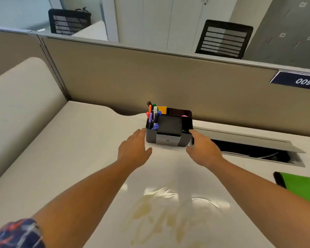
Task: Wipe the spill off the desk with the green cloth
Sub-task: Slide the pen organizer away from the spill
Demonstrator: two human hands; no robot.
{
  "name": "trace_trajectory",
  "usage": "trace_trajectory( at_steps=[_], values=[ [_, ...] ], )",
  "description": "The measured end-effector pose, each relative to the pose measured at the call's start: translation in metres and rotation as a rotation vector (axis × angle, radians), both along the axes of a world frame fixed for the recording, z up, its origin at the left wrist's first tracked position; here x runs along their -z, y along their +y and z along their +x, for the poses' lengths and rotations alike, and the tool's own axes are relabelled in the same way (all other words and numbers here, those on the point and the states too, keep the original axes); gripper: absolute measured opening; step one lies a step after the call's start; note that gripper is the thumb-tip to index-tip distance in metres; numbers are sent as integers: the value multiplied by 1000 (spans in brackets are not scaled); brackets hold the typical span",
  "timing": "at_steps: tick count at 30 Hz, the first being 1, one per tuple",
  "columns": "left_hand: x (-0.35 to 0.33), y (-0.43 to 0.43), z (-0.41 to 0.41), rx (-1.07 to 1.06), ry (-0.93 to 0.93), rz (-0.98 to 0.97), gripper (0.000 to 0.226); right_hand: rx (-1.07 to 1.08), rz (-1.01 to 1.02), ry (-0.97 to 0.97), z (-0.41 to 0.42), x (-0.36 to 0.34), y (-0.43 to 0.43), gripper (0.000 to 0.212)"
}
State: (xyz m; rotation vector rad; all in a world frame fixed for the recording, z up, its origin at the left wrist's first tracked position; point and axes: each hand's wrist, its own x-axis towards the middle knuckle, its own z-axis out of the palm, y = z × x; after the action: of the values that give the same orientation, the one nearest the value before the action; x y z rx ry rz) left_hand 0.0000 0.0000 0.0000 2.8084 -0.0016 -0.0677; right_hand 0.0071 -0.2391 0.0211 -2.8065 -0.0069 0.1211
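A yellowish, streaky spill (161, 213) spreads over the white desk (79, 158) close to me, between my two forearms. The green cloth (304, 185) lies flat at the right edge, partly cut off by the frame and by my right arm. Both hands are stretched out beyond the spill, one on each side of a dark desk organizer (168, 130) filled with pens. My left hand (134, 151) is open just off its left side, fingertips almost touching. My right hand (202, 149) is open at its right side, fingertips at the box's corner.
An open cable trough (254, 151) with a raised flap runs along the back right of the desk. A beige partition (150, 77) closes off the far edge, with a "009" plate (301, 81) on it. A curved side desk (16, 108) rises at the left.
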Motion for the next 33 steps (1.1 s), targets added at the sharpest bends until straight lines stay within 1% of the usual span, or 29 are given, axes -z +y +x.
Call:
trace_trajectory(
  at_steps=[2,4,7,10,12,15,18,20,23,25,29,33],
  values=[
    [6,-4,16,-7,5,-16,77,54,55,-20,13,8,-4,65],
    [15,-7,30,-4,27,-25,74,84,80,4,22,18,-6,63],
    [29,-13,46,-13,65,-62,73,87,114,-8,32,31,-9,58],
    [40,-14,59,-17,51,-93,67,85,136,-65,40,45,-13,48],
    [45,-14,66,-21,26,-116,58,87,157,-94,43,52,-15,44],
    [47,-10,73,-34,-49,-166,35,77,169,-109,48,58,-17,38],
    [46,-6,79,-47,-102,-99,22,51,98,-153,55,61,-19,22],
    [42,-5,81,-40,-91,-32,21,15,38,-167,57,60,-21,16],
    [35,-2,79,-9,-59,58,22,-37,-3,-175,54,56,-21,15],
    [32,4,73,11,-46,85,22,-67,-26,-187,51,52,-19,14],
    [28,23,48,-10,-94,69,23,-114,-45,-213,45,41,-4,14],
    [18,53,17,-107,-171,55,23,-176,-18,-243,41,28,27,12]
  ],
)
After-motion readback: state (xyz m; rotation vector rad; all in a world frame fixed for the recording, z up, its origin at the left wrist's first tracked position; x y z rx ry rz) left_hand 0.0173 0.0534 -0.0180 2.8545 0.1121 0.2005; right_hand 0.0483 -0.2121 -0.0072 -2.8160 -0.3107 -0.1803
